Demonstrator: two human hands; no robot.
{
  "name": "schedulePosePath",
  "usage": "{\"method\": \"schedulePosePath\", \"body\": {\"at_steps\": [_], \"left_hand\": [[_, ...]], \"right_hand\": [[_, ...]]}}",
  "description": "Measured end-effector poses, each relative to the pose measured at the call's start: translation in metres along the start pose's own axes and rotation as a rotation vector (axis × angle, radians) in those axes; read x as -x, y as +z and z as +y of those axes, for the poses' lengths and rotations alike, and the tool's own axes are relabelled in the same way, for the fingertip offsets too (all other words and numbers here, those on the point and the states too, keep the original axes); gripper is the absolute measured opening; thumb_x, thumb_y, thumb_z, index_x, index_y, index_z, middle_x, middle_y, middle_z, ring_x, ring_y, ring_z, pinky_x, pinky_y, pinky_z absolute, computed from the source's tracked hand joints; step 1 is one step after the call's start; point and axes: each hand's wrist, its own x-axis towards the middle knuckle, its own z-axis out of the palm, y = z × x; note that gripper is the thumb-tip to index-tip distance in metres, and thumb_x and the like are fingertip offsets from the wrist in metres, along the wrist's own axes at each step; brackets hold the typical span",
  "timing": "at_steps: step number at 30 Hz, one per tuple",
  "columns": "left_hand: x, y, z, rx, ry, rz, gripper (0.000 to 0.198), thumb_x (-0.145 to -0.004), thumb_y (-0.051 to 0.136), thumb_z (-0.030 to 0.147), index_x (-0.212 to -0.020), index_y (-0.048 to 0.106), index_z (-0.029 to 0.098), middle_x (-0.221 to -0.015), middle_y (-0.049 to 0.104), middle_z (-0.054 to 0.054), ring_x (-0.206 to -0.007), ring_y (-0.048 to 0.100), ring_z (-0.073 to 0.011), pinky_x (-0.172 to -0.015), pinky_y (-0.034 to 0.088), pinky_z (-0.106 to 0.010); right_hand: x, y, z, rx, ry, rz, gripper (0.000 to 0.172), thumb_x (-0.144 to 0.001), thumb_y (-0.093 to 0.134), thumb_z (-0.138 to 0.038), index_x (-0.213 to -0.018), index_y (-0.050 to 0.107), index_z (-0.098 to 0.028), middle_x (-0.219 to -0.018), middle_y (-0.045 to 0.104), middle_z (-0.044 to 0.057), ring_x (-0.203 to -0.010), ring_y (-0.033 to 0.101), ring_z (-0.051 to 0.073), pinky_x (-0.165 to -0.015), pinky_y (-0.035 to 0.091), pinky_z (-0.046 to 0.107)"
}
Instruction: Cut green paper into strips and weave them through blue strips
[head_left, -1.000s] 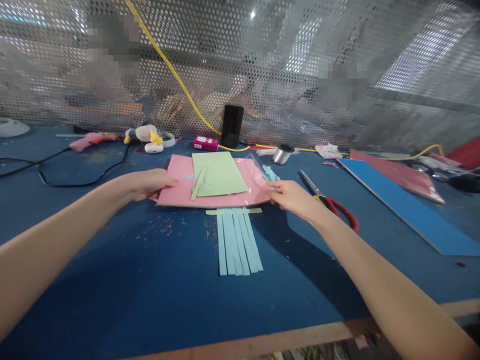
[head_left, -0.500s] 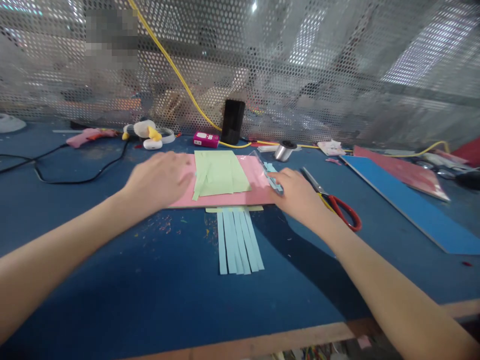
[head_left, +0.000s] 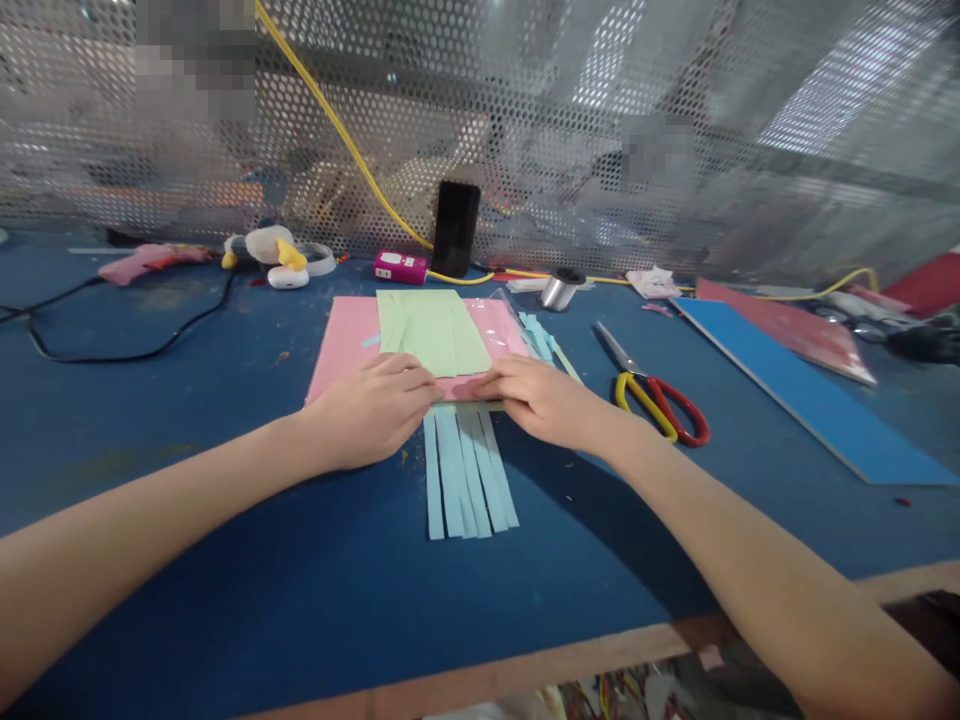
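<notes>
A pink sheet stack (head_left: 341, 335), partly under clear plastic, lies on the blue table with pale green paper (head_left: 435, 330) on top. Light blue paper strips (head_left: 469, 480) fan out toward me from its near edge. On that edge, left of the middle, my left hand (head_left: 382, 408) is closed, fingers together. My right hand (head_left: 547, 400) pinches the same edge a little to the right; both thumbs are mostly hidden. More blue paper scraps (head_left: 538, 335) stick out beyond the right side of the stack.
Scissors (head_left: 652, 395) with yellow and red handles lie right of my right hand. Behind are a wire spool (head_left: 561, 290), a magenta box (head_left: 400, 267) and an upright phone (head_left: 456, 228). A blue board (head_left: 817, 390) lies at right, a pink glue gun (head_left: 154, 262) at far left.
Both hands have come inward and toward me, from the sides of the pink stack to its near edge. The scissors' yellow handle, covered before, now shows.
</notes>
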Motion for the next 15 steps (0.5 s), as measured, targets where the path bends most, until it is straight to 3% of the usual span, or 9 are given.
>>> {"method": "schedulePosePath", "body": {"at_steps": [3,6,7,8,11,14,15], "left_hand": [[-0.001,-0.004,0.004,-0.001,-0.026,-0.002,0.034,-0.101,0.038,0.024,-0.118,0.065,0.015,-0.113,0.067,-0.01,-0.11,0.054,-0.0271,-0.099,0.042,-0.044],[0.001,-0.006,0.01,0.005,-0.052,0.003,0.033,-0.101,0.037,0.025,-0.118,0.064,0.014,-0.113,0.066,-0.01,-0.111,0.052,-0.0276,-0.099,0.042,-0.044],[0.002,-0.006,0.012,0.003,-0.053,0.004,0.034,-0.101,0.036,0.025,-0.117,0.064,0.014,-0.112,0.066,-0.011,-0.111,0.052,-0.0277,-0.099,0.042,-0.044],[0.002,-0.006,0.015,-0.001,-0.052,0.01,0.035,-0.101,0.035,0.026,-0.116,0.064,0.013,-0.111,0.066,-0.011,-0.11,0.052,-0.0277,-0.099,0.042,-0.044],[0.003,-0.005,0.021,-0.011,-0.057,0.036,0.036,-0.101,0.034,0.027,-0.114,0.064,0.011,-0.108,0.066,-0.013,-0.108,0.052,-0.0287,-0.098,0.042,-0.046],[0.003,-0.004,0.025,0.005,-0.078,0.058,0.036,-0.1,0.036,0.029,-0.112,0.063,0.009,-0.106,0.065,-0.014,-0.108,0.052,-0.03,-0.097,0.043,-0.047],[0.003,-0.004,0.026,0.023,-0.082,0.068,0.036,-0.1,0.036,0.029,-0.112,0.063,0.01,-0.106,0.065,-0.014,-0.108,0.051,-0.03,-0.097,0.043,-0.047]], "right_hand": [[0.007,-0.022,0.007,-0.113,0.117,0.046,0.037,-0.089,0.05,-0.01,-0.112,0.074,-0.025,-0.111,0.073,0.003,-0.103,0.066,0.018,-0.094,0.05,0.033],[0.018,-0.057,0.02,-0.022,0.462,0.457,0.027,-0.089,0.053,-0.022,-0.105,0.075,-0.02,-0.104,0.076,0.005,-0.093,0.07,0.02,-0.086,0.052,0.033],[0.022,-0.067,0.025,0.045,0.591,0.537,0.025,-0.089,0.055,-0.024,-0.102,0.076,-0.019,-0.099,0.077,0.006,-0.089,0.07,0.022,-0.084,0.052,0.033],[0.026,-0.074,0.028,0.098,0.701,0.522,0.022,-0.087,0.056,-0.025,-0.095,0.076,-0.019,-0.093,0.077,0.006,-0.086,0.071,0.023,-0.082,0.052,0.034],[0.035,-0.075,0.034,0.129,0.918,0.231,0.016,-0.081,0.065,-0.032,-0.08,0.075,-0.019,-0.085,0.077,0.007,-0.082,0.071,0.025,-0.073,0.051,0.032],[0.045,-0.058,0.034,0.034,0.956,-0.053,0.025,-0.074,0.071,-0.045,-0.078,0.074,-0.02,-0.082,0.077,0.006,-0.079,0.07,0.025,-0.066,0.049,0.031],[0.049,-0.052,0.033,0.013,0.944,-0.087,0.025,-0.073,0.072,-0.045,-0.08,0.074,-0.021,-0.084,0.077,0.006,-0.079,0.07,0.025,-0.065,0.048,0.03]]}}
